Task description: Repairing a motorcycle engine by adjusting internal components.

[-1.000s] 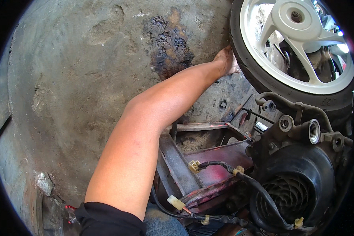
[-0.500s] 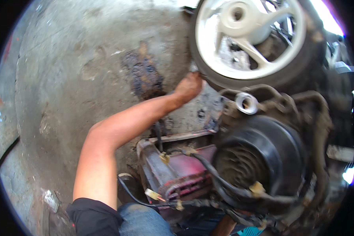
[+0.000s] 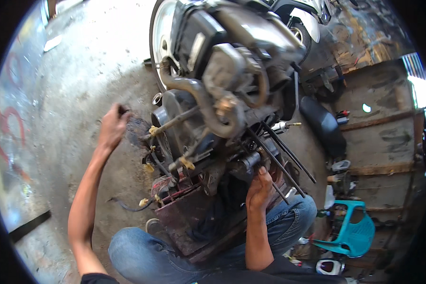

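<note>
A greasy scooter engine (image 3: 175,106) stands tilted before me on a worn red crate (image 3: 180,227), its rear wheel (image 3: 160,35) attached at the far side. Out over the floor, left of the engine, is my left hand (image 3: 111,128). Its fingers are curled, with something small and dark at the tips that I cannot make out. My right hand (image 3: 259,191) grips the near right side of the engine, thumb up. The other fingers are mostly hidden. Long bare studs (image 3: 281,163) jut out beside it. A dark cloth (image 3: 227,203) hangs below the engine.
Loose wires with a pale connector (image 3: 143,202) hang at the crate's left. A black scooter seat (image 3: 323,127) and a turquoise plastic stool (image 3: 352,232) stand to the right, near wooden boards (image 3: 378,168). A white scooter (image 3: 305,26) is parked behind.
The view has swung to the right and the engine has tipped over, showing its studs and hose. My left hand has left the wheel's edge; my right hand has come into sight.
</note>
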